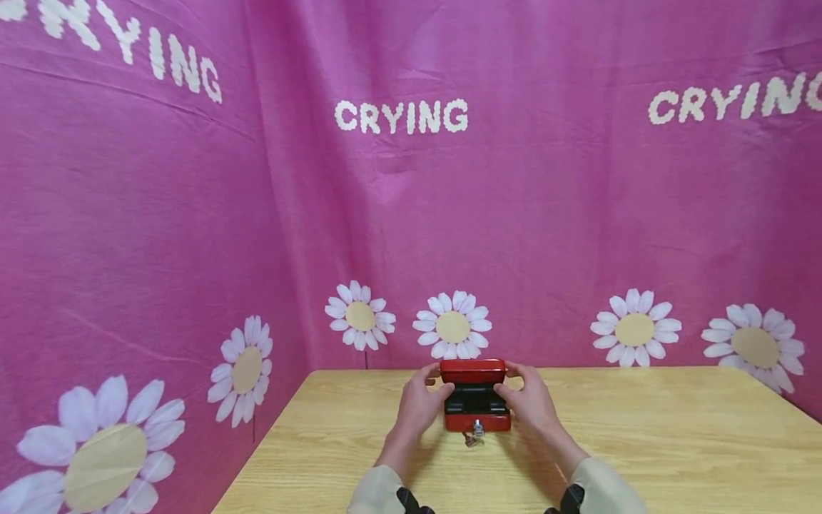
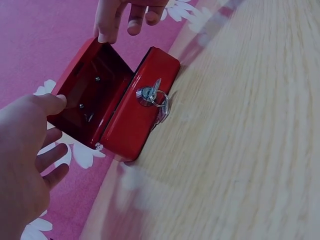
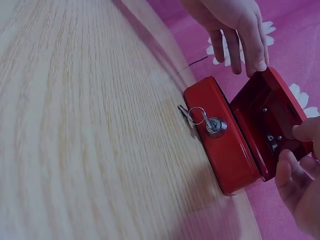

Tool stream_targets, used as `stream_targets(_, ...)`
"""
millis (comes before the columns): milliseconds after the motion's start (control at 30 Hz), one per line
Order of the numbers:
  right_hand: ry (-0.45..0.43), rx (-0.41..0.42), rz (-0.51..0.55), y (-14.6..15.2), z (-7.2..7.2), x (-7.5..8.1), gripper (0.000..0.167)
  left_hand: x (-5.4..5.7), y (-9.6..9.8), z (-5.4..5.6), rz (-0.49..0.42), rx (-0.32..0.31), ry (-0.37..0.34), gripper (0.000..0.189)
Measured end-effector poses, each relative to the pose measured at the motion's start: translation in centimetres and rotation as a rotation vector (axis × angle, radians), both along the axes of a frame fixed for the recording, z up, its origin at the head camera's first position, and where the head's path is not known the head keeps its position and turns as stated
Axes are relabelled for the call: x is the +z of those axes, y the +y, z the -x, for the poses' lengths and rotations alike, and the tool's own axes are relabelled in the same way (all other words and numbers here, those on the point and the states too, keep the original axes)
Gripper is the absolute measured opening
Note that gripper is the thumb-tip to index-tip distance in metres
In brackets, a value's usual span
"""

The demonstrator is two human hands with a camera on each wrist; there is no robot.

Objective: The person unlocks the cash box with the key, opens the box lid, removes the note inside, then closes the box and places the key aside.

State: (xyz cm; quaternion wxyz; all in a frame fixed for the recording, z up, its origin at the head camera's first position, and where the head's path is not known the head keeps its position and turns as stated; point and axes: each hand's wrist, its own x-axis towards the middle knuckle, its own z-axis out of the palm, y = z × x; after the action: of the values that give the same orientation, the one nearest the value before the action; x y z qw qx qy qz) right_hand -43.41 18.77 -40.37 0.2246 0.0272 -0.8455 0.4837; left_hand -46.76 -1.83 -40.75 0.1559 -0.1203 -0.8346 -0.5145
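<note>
A small red metal cash box (image 1: 459, 423) stands on the table with its lid (image 1: 474, 371) raised and tilted back. The box's inside looks black in the head view. From the round lock (image 2: 145, 95) on its front, a key juts out, with a ring and more keys (image 3: 186, 114) hanging from it. My left hand (image 1: 419, 405) pinches the lid's left end, the thumb on the lid's edge and the other fingers loosely bent. At the opposite end, my right hand (image 1: 531, 405) pinches the lid likewise. The lid partly hides the index fingers.
A light wood-grain table (image 1: 674, 435) lies under the box, which stands towards the far edge. Close behind that edge hangs a pink cloth (image 1: 546, 214) with white flowers and lettering. More of this cloth borders the table's left side.
</note>
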Motion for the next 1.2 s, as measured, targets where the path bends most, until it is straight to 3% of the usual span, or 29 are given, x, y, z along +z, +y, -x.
stream_targets(433,0.018,0.041,-0.055,0.1,0.5,0.1,0.062,-0.3,0.4,0.4,-0.010,-0.078,-0.054,0.058)
stream_targets(933,-0.033,0.120,-0.013,0.4,0.9,0.0,0.068,-0.3,1.1,0.5,0.062,-0.071,-0.146,0.081)
stream_targets(1200,-0.049,0.111,0.013,0.5,0.6,0.0,0.066,-0.6,1.1,0.1,0.077,-0.096,-0.127,0.087)
